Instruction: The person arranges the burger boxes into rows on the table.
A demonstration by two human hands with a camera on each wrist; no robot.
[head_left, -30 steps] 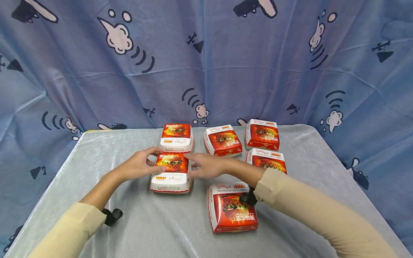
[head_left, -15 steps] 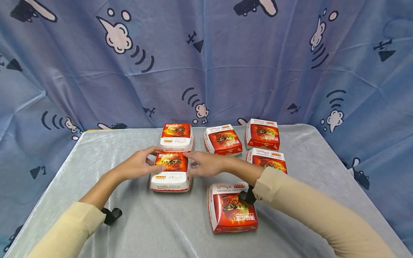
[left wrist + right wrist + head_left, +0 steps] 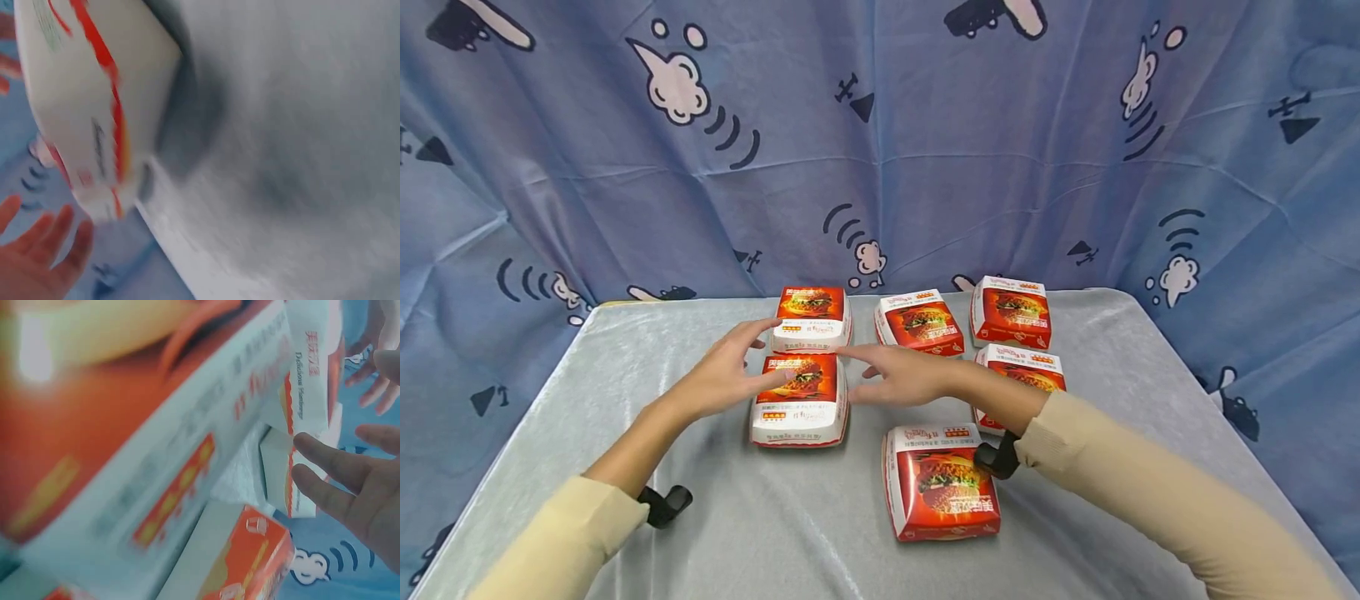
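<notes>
A red and white burger box (image 3: 797,412) lies between my two hands, its front edge facing me. My left hand (image 3: 726,375) is at its left side, the thumb over the lid and the index finger stretched toward the burger box behind (image 3: 811,325). In the left wrist view the left hand's fingers (image 3: 47,240) are spread beside the carton. My right hand (image 3: 910,375) is on the right side, fingers extended, fingertips at the box's right edge. The right wrist view shows the right hand (image 3: 362,487) with loosely straight fingers by the boxes' white sides.
Another burger box (image 3: 943,492) sits in front, under the right wrist. A tilted box (image 3: 921,325) is back centre. Two more, a rear box (image 3: 1011,312) and a partly covered box (image 3: 1022,371), stand at right. A blue curtain (image 3: 880,150) hangs behind the grey-covered table (image 3: 715,533).
Both hands have loosened from the middle-left burger box and spread apart: the left hand's index finger has lifted and the right hand has shifted slightly right. The boxes look still.
</notes>
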